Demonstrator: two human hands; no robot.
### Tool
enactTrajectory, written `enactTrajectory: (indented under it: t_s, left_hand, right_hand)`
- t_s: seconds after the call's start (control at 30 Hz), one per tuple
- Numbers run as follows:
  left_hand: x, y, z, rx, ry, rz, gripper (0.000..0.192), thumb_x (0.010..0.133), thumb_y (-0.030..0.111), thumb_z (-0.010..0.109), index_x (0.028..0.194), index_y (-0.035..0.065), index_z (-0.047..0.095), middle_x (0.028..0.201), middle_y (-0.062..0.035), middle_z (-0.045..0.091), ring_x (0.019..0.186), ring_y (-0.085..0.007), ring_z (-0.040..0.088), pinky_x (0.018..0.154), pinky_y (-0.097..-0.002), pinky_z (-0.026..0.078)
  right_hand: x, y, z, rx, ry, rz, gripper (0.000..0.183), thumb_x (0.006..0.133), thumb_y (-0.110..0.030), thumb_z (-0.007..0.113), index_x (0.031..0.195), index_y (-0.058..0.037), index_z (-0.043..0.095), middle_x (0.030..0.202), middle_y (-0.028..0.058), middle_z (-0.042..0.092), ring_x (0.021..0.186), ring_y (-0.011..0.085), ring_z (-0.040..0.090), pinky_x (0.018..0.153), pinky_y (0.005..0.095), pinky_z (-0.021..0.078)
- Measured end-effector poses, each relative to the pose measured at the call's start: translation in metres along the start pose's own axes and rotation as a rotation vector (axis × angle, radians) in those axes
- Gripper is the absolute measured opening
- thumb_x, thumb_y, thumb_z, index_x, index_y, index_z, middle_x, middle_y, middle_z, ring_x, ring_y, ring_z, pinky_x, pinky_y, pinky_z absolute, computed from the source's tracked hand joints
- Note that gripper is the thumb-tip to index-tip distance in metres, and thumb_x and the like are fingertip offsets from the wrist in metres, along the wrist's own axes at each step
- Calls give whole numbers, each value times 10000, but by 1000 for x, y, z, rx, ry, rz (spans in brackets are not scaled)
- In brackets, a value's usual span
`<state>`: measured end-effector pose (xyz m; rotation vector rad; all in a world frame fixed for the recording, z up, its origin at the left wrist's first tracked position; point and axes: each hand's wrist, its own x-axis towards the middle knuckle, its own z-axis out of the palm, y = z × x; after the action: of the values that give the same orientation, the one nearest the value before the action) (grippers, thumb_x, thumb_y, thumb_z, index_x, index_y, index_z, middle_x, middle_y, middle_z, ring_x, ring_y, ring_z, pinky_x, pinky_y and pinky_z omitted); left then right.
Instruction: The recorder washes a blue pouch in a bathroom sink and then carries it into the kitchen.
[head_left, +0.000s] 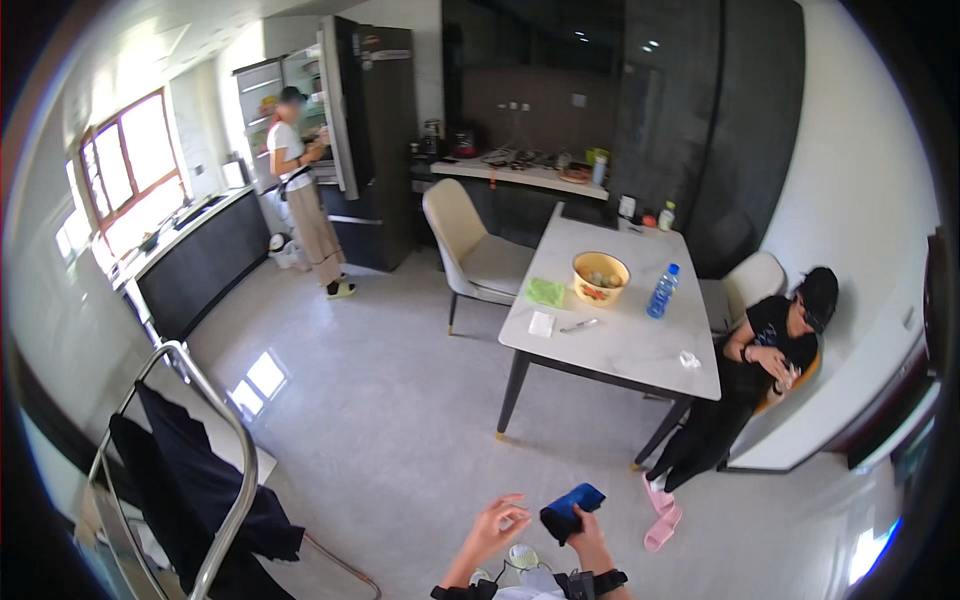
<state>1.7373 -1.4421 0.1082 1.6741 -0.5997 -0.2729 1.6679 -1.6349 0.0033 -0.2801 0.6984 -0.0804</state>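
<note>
At the bottom of the head view, my right hand (589, 532) grips a folded blue and black cloth item (571, 512); its exact kind is hard to tell. My left hand (497, 527) is raised just to the left of it, fingers curled but apart, with nothing in it. A small gap separates the left fingers from the cloth. Both hands are above the grey floor (390, 420), in front of my light-coloured shoes (523, 556).
A white table (622, 352) holds a yellow enamel basin (600, 292), a blue water bottle (663, 291) and a green cloth (545, 292). A person (780, 337) sits at right; another (294, 165) stands by the open refrigerator (375, 142). Dark clothes (195, 465) hang on a metal rack (244, 480).
</note>
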Motion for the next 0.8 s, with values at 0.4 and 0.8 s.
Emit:
enactTrajectory:
  t_s: [0.4,0.8]
  left_hand:
    - [-9,-6,-39,175,376,-198,194,679,96,666,860,67,603,736,-50,637,685,-146,609,620,-245,455]
    - [-23,-38,-40,25,390,-206,301,630,-6,668,910,53,575,934,-67,605,853,-184,597,673,-269,484]
  right_hand:
    - [-118,-199,87,98,-1706,-284,401,872,-408,300,1268,-430,234,1227,8,422,665,209,501,568,352,410]
    - [-93,-103,154,-1949,-864,-141,583,740,-287,625,1186,12,399,1133,129,509,1009,217,493,855,285,380]
